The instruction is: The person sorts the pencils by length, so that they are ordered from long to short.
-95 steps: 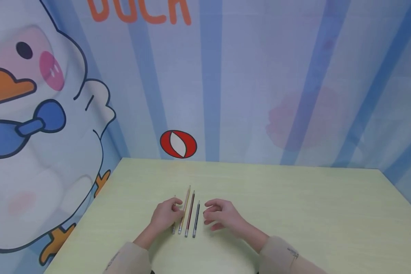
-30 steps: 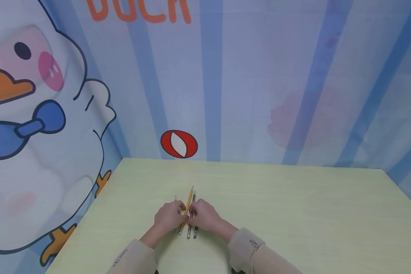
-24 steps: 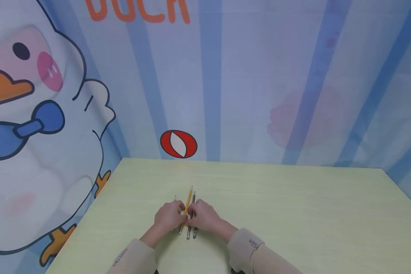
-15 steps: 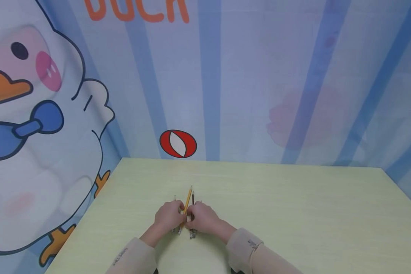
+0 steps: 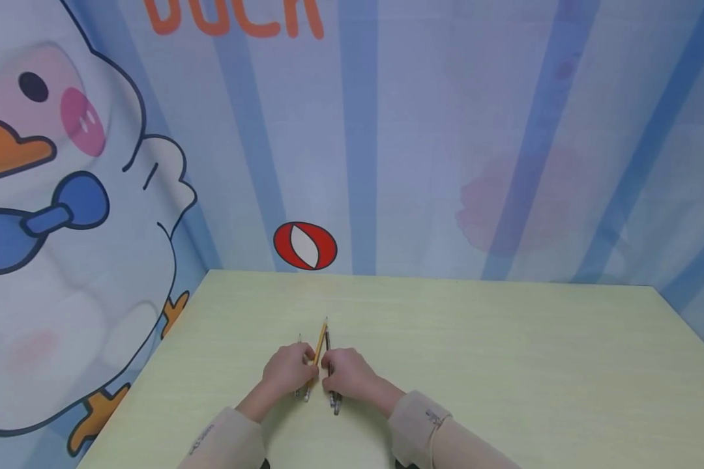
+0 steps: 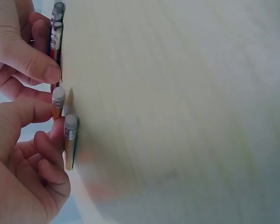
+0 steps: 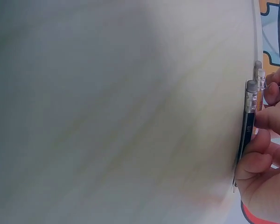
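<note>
In the head view, my left hand (image 5: pixel 287 371) holds a yellow pencil (image 5: pixel 320 344) between thumb and fingers. Beside it, partly under that hand, lies another pencil (image 5: pixel 300 339), whose white eraser end (image 6: pixel 71 122) shows in the left wrist view. My right hand (image 5: pixel 352 375) pinches two dark pencils together, a dark red one (image 6: pixel 55 44) and a black one (image 7: pixel 248 128). Their eraser ends poke out toward me below the hand. The tips of the yellow and dark pencils nearly meet at the far end. The fingers hide the pencils' middles.
All pencils are on a pale yellow table (image 5: pixel 475 365). Its far edge meets a blue striped backdrop (image 5: pixel 410 163) with a cartoon duck (image 5: pixel 64 273) at the left. Beige sleeves (image 5: pixel 428 423) cover my forearms.
The right hand came in from the right and took hold of the two dark pencils, bringing them together and tilting them. Lately it shifted slightly right, away from the left hand.
</note>
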Tool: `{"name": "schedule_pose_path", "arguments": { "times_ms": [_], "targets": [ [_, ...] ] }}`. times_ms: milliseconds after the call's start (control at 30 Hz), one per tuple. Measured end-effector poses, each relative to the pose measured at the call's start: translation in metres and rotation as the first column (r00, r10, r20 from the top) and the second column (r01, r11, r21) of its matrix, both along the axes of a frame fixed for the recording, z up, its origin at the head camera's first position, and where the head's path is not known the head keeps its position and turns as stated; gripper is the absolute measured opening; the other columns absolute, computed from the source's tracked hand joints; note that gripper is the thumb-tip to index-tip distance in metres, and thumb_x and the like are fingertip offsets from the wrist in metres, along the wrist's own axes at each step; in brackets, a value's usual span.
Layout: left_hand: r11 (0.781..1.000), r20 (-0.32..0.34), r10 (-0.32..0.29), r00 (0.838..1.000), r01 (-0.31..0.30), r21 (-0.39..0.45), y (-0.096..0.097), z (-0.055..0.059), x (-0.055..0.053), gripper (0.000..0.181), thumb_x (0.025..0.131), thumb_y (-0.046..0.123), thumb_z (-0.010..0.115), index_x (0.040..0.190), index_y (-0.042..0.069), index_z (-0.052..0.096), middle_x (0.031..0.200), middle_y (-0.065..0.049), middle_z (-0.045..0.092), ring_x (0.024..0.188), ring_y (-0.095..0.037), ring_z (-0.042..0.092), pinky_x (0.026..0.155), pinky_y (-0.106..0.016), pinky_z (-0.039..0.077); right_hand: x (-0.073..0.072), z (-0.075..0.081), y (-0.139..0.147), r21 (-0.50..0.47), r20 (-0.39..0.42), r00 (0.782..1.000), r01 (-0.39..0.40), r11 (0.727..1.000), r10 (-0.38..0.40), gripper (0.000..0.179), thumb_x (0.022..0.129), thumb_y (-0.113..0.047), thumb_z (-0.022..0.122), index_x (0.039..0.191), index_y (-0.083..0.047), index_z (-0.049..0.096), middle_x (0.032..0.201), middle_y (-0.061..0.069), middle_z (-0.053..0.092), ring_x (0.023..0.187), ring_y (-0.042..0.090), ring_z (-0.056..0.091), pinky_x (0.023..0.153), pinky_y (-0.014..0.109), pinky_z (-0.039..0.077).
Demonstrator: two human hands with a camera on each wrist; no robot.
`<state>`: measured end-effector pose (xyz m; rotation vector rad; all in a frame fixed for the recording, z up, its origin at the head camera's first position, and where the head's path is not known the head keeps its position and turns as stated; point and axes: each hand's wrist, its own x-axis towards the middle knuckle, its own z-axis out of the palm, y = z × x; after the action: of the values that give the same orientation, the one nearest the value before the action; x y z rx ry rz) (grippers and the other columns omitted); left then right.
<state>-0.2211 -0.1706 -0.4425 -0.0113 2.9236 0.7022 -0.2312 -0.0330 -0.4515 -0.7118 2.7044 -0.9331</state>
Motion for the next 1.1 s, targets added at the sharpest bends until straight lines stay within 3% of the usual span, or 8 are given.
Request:
{"name": "schedule_pose_path", "arguments": {
  "times_ms": [367,567,700,833,1100],
  "targets": [
    [0.995,-0.026,-0.013,1.0,0.016,0.099,-0.004,0.0,0.002,0.021,0.078,0.015,0.056,0.096,0.005,0.057,0.063,0.002,0.055,0.051,-0.01,0.043,0.046,-0.023,0.031,0.001,-0.001,0.001,-0.059,-0.002,1.0,0.022,0.998,-0.022,0.017,0.067,-0.005,0.065,0.084,-0.007,0.063,0.061,-0.005,0.05,0.051,0.006,0.04,0.046,0.018,0.032],
    [0.974,-0.047,0.01,0.999,0.0,0.225,-0.005,0.0,0.003,0.025,0.079,0.011,0.052,0.102,0.001,0.053,0.064,0.001,0.057,0.052,-0.009,0.047,0.048,-0.023,0.035,0.001,-0.001,0.003,-0.149,-0.012,0.999,0.037,0.988,-0.039,0.016,0.066,-0.003,0.064,0.082,-0.005,0.062,0.06,-0.004,0.05,0.052,0.006,0.04,0.046,0.018,0.033],
    [0.959,-0.08,0.051,0.996,-0.027,0.281,-0.005,-0.001,0.002,0.026,0.081,0.012,0.05,0.105,0.001,0.051,0.064,0.0,0.056,0.051,-0.009,0.047,0.048,-0.023,0.035,-0.001,0.001,0.006,-0.246,0.042,0.997,0.069,0.967,-0.06,0.021,0.067,-0.001,0.061,0.087,-0.004,0.062,0.053,-0.005,0.049,0.045,0.004,0.041,0.042,0.018,0.034],
    [0.934,-0.119,0.093,0.988,-0.046,0.353,-0.002,-0.001,0.002,0.028,0.08,0.01,0.05,0.107,0.002,0.051,0.069,-0.001,0.056,0.053,-0.009,0.046,0.047,-0.022,0.036,-0.002,0.008,0.013,-0.316,0.114,0.991,0.103,0.943,-0.07,0.026,0.069,0.0,0.058,0.095,-0.002,0.061,0.052,-0.003,0.051,0.043,0.006,0.044,0.041,0.019,0.036],
    [0.863,-0.178,0.099,0.979,0.004,0.505,0.013,0.004,0.008,0.028,0.079,0.007,0.048,0.106,0.002,0.051,0.075,-0.005,0.058,0.058,-0.008,0.05,0.05,-0.022,0.039,0.0,0.021,0.035,-0.402,0.169,0.983,0.134,0.906,-0.071,0.034,0.074,0.0,0.056,0.107,-0.001,0.057,0.058,0.001,0.056,0.046,0.008,0.048,0.044,0.022,0.04]
  ]
}}
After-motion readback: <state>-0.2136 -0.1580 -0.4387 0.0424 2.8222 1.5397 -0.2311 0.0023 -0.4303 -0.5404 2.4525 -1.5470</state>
